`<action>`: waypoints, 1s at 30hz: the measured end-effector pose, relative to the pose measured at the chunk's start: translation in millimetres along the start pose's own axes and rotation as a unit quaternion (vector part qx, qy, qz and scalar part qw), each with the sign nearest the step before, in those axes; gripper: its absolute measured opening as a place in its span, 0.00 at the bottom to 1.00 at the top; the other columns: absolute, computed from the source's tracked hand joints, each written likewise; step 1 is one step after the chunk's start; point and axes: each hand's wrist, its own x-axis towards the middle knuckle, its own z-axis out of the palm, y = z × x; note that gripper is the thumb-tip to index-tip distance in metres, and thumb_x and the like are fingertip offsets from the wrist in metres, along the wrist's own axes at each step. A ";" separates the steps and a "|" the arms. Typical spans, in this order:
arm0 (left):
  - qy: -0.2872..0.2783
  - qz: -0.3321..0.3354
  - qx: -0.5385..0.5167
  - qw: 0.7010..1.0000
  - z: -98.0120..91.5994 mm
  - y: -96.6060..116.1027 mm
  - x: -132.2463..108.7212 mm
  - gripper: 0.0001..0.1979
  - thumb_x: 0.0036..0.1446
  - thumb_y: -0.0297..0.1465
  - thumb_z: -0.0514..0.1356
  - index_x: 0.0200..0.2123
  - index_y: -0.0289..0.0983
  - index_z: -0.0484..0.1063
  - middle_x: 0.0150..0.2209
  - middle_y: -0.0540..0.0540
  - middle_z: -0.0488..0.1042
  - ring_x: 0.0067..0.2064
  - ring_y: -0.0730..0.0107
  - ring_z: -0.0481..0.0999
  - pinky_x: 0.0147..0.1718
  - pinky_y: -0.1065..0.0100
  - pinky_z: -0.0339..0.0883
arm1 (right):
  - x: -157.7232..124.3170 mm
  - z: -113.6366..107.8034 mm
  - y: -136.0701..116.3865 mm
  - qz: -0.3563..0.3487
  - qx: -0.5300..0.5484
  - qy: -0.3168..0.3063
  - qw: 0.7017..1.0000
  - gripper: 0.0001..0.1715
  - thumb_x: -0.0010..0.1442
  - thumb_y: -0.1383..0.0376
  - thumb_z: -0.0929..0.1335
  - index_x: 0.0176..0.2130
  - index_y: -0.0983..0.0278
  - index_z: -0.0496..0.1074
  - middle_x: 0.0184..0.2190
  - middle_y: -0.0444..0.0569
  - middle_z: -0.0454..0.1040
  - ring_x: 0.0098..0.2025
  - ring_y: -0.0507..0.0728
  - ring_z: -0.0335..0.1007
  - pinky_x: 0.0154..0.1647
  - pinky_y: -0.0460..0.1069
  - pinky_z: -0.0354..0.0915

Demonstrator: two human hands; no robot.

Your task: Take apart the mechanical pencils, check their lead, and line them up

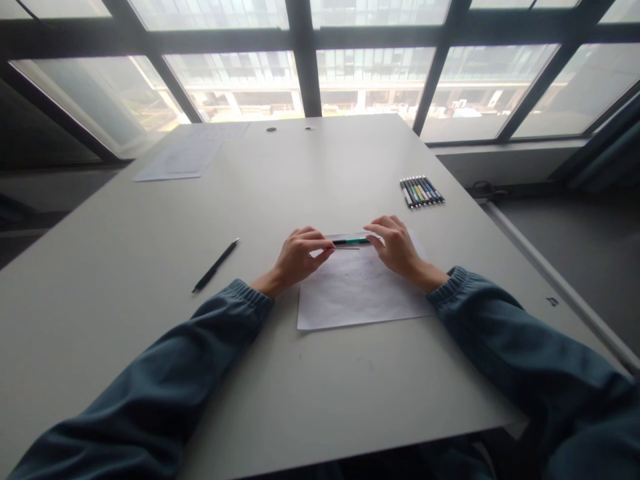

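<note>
A slim black and teal pencil-like stick (351, 241) lies level between my two hands, above the upper part of a white paper sheet (363, 293). My left hand (301, 255) is closed, with thumb and fingers pinching at the stick's left end. A thin dark line, perhaps a fine rod, runs right from the left fingertips; its kind is unclear. At the stick's right end, my right hand (393, 245) has its thumb and index finger curled around it, covering the tip. Faint marks show on the sheet. A dark pen (216, 265) rests left of my left hand.
A row of several pens or mechanical pencils (422, 192) lies at the right on the white table (280, 180). Paper sheets (175, 160) lie at the far left. Two round holes sit near the far edge, with windows beyond. The table's right edge runs beside my right arm.
</note>
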 end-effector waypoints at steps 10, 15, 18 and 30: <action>-0.037 0.035 -0.025 0.998 1.0 0.8 -0.1 0.11 0.66 0.36 0.59 0.34 0.43 0.80 0.34 0.47 0.81 0.40 0.66 0.76 0.44 0.62 0.67 | -0.9 4.8 4.0 0.013 0.004 -0.074 0.997 0.05 0.63 0.63 0.72 0.39 0.60 0.80 0.41 0.52 0.78 0.47 0.64 0.66 0.50 0.60 0.59; -0.020 0.033 -0.036 0.999 1.5 0.7 -0.6 0.09 0.65 0.35 0.61 0.35 0.43 0.81 0.34 0.48 0.81 0.40 0.67 0.76 0.44 0.63 0.67 | -0.8 5.4 5.6 0.036 0.022 -0.068 0.997 0.01 0.60 0.65 0.73 0.35 0.61 0.78 0.37 0.50 0.77 0.45 0.63 0.68 0.49 0.59 0.60; 0.008 0.024 -0.049 0.998 1.0 0.9 0.5 0.08 0.65 0.35 0.61 0.36 0.42 0.81 0.33 0.48 0.80 0.39 0.67 0.75 0.43 0.63 0.68 | 0.0 5.5 6.1 0.049 0.045 -0.041 0.997 0.02 0.59 0.67 0.73 0.34 0.61 0.76 0.36 0.50 0.77 0.44 0.62 0.68 0.48 0.59 0.61; 0.165 -0.099 -0.026 0.981 -11.1 -18.9 4.2 0.08 0.62 0.34 0.63 0.33 0.39 0.80 0.32 0.47 0.79 0.36 0.65 0.75 0.41 0.62 0.70 | 0.2 4.9 15.4 0.136 0.103 0.134 0.976 0.03 0.58 0.66 0.71 0.35 0.61 0.72 0.35 0.50 0.76 0.41 0.62 0.71 0.45 0.58 0.66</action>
